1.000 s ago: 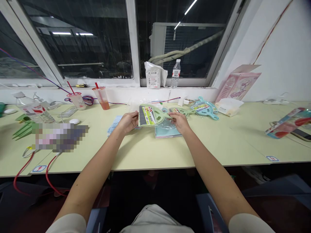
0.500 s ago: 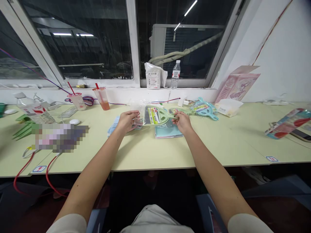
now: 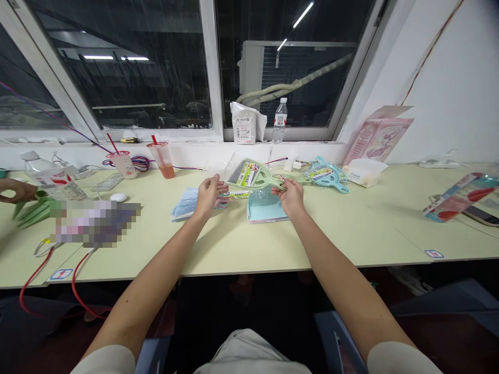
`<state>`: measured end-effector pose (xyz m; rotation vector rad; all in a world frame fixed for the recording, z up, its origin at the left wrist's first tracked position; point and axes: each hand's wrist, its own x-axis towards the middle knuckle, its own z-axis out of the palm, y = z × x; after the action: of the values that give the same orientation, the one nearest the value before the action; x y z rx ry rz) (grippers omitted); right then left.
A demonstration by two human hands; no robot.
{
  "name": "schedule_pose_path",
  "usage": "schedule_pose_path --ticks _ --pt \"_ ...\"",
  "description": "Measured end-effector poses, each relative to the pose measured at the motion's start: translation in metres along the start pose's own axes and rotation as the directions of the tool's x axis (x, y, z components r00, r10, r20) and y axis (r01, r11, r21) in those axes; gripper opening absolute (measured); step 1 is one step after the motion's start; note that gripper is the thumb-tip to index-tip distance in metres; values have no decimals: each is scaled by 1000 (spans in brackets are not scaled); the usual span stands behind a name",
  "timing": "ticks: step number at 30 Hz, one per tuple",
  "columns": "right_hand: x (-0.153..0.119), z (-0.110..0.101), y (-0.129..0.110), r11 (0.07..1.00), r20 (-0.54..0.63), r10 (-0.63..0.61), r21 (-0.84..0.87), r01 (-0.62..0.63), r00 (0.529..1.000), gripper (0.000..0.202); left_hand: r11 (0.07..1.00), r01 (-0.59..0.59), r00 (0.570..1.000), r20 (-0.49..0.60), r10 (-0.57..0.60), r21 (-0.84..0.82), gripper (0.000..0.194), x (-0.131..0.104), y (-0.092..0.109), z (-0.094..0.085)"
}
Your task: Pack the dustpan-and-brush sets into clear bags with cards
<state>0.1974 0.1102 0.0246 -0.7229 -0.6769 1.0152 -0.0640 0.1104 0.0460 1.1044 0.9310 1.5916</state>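
Though in film (image 3: 230,169), pale green, dark-bristled brush (image 3: 260,179), right grip (image 3: 290,197) around handle (image 3: 276,182), left grip (image 3: 209,196) unclear.

The head view looks from the person's eye level forward and steeply down over the table (image 3: 370,234), with the window (image 3: 148,67) square ahead and the wall (image 3: 452,104) at right; the shirt (image 3: 249,356) is nearest below, left hand (image 3: 209,197) and right hand (image 3: 290,197) at arm's reach, mid-frame
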Motion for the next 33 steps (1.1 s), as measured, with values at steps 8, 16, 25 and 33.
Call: schedule_pose_path --ticks 8,16,25,33 --pt "-22 17 15 997 126 71 -35 -67 989 23 987 127 991 -26 -130 -101 50 -14 -7 12" --pt "-11 9 -3 930 141 -209 -278 241 968 14 995 66 995 -75 -72 -75 23 -5 -1 0" --pt "0 -10 -31 950 460 304 -207 -232 834 50 980 199 920 343 -190 9 21 -20 12 0" --pt "-10 -1 -18 946 414 241 -301 -118 878 22 980 200 908 373 -190 10 19 -16 6 -2"
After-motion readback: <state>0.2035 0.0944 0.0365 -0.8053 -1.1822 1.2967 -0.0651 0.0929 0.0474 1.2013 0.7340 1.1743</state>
